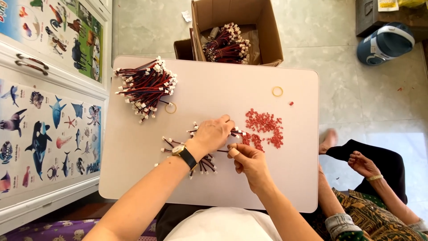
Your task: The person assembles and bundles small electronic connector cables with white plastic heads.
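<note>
— Red-and-black short wire leads with white plugs [203, 163] lie scattered on the pale rectangular table [214, 89], under both hands.
— And the fingers?
— The left hand [214, 133] pinches one lead; the right hand [249, 161] curls beside small red plastic connectors [265, 129].

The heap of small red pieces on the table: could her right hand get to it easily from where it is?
Probably yes. The right hand rests right beside the red pieces, with bare table between and nothing blocking.
</note>
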